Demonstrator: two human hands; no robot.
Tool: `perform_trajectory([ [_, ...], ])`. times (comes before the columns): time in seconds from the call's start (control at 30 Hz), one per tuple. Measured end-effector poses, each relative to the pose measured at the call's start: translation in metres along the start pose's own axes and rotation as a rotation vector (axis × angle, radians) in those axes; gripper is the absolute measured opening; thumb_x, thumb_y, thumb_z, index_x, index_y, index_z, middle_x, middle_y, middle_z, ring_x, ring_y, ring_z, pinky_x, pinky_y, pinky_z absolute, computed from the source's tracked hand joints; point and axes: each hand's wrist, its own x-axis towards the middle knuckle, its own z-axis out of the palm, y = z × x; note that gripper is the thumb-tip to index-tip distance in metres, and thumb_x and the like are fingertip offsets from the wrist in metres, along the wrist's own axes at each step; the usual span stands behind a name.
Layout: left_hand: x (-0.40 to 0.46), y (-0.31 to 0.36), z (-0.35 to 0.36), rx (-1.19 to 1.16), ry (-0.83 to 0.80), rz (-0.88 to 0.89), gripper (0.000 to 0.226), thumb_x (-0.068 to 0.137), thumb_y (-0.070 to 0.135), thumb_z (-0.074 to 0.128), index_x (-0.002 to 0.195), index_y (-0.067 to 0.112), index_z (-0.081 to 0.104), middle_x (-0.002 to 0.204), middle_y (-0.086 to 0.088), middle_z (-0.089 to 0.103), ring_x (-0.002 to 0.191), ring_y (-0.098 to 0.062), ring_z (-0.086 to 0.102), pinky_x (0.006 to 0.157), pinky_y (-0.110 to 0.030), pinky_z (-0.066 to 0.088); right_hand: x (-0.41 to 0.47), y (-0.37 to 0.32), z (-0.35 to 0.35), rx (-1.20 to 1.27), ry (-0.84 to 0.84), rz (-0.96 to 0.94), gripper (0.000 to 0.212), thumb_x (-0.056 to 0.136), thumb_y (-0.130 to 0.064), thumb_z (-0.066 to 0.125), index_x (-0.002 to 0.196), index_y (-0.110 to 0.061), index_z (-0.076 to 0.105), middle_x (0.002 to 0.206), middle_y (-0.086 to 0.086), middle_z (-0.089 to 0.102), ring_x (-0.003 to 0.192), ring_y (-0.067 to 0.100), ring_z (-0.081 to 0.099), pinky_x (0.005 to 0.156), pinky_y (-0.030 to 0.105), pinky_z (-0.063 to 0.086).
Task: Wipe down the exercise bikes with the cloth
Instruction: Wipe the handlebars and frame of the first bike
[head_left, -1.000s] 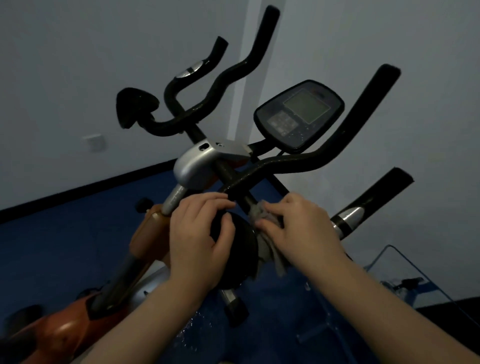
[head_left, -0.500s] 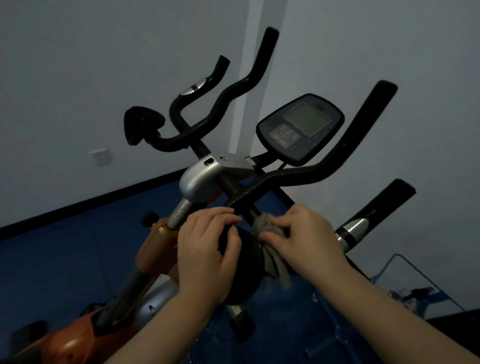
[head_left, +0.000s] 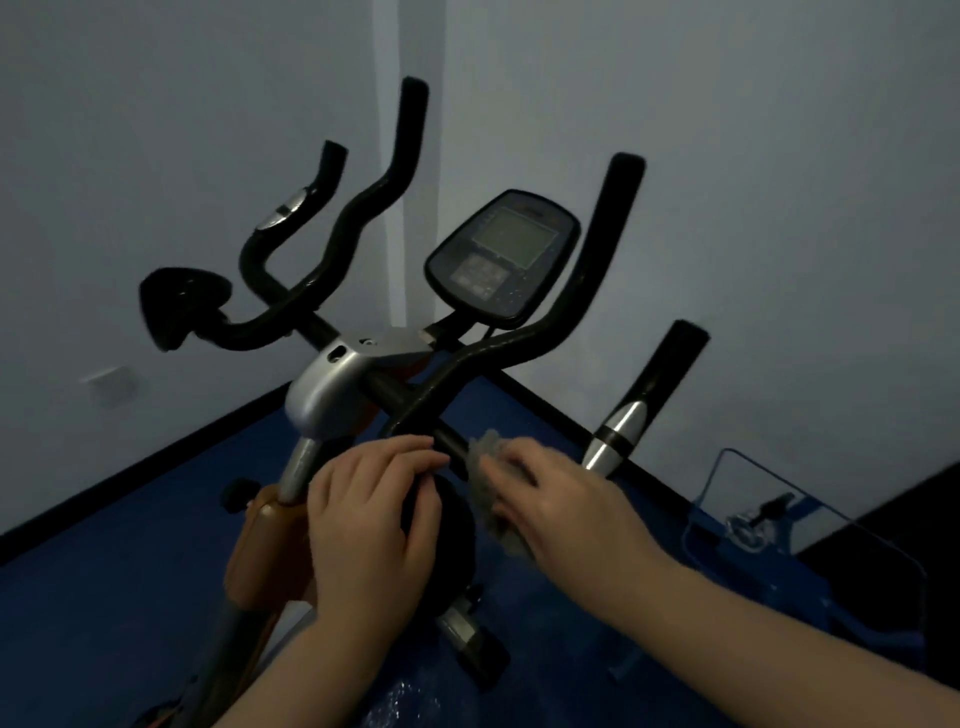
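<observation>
An exercise bike with black handlebars, a grey console and an orange and silver frame fills the middle of the view. My left hand grips a round black elbow pad on the near end of the handlebar. My right hand presses a grey cloth against the black bar right beside that pad. Most of the cloth is hidden under my fingers.
A second black elbow pad sticks out at the left. Pale walls meet in a corner behind the bike, above a blue floor. A blue metal frame with a wire hoop stands at the right. A wall socket is at the left.
The view has tilted, so the bike sits lower in frame. My right hand has slid the cloth a little along the bar. My left hand keeps its hold on the pad.
</observation>
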Motion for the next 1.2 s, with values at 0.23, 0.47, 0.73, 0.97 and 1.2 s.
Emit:
perform_trajectory([
  [0.23, 0.041, 0.029, 0.014, -0.223, -0.202, 0.104, 0.021, 0.089, 0.028, 0.046, 0.100, 0.023, 0.064, 0.099, 0.015, 0.061, 0.093, -0.003, 0.056, 0.078, -0.032, 0.046, -0.032, 0.065, -0.007, -0.185, 0.220, -0.090, 0.025, 0.091, -0.015, 0.058, 0.115, -0.013, 0.067, 0.124, 0.009, 0.064, 0.124, 0.024, 0.053, 0.107, 0.038, 0.038],
  [0.47, 0.040, 0.029, 0.025, -0.150, -0.175, 0.081, 0.019, 0.089, 0.030, 0.044, 0.093, 0.028, 0.063, 0.088, 0.020, 0.059, 0.080, -0.001, 0.053, 0.064, -0.027, 0.046, -0.036, 0.019, 0.027, 0.137, 0.440, 0.291, 0.037, 0.102, -0.018, 0.032, 0.129, -0.007, 0.055, 0.142, 0.008, 0.046, 0.139, 0.020, 0.032, 0.114, 0.043, 0.029],
  [0.73, 0.040, 0.029, 0.025, -0.134, -0.156, 0.079, 0.019, 0.087, 0.027, 0.045, 0.088, 0.026, 0.064, 0.089, 0.017, 0.062, 0.082, -0.002, 0.054, 0.068, -0.025, 0.042, -0.025, 0.103, -0.018, -0.107, 0.508, 0.248, 0.033, 0.088, -0.008, 0.064, 0.121, -0.011, 0.064, 0.118, 0.020, 0.060, 0.107, 0.034, 0.053, 0.086, 0.045, 0.045],
  [0.97, 0.041, 0.030, 0.026, -0.115, -0.149, 0.072, 0.018, 0.087, 0.028, 0.045, 0.088, 0.028, 0.063, 0.088, 0.019, 0.060, 0.082, 0.000, 0.052, 0.069, -0.020, 0.040, -0.013, 0.116, -0.030, -0.190, 0.450, 0.151, 0.032, 0.085, -0.012, 0.068, 0.117, -0.013, 0.067, 0.108, 0.018, 0.063, 0.097, 0.026, 0.047, 0.064, 0.036, 0.053],
  [1.2, 0.041, 0.030, 0.027, -0.115, -0.124, 0.070, 0.017, 0.088, 0.029, 0.045, 0.088, 0.032, 0.061, 0.091, 0.024, 0.059, 0.087, 0.005, 0.052, 0.072, -0.015, 0.039, 0.012, 0.114, -0.046, 0.025, 0.674, 0.394, 0.023, 0.090, -0.011, 0.059, 0.111, -0.007, 0.068, 0.105, 0.014, 0.056, 0.095, 0.026, 0.051, 0.071, 0.031, 0.050],
])
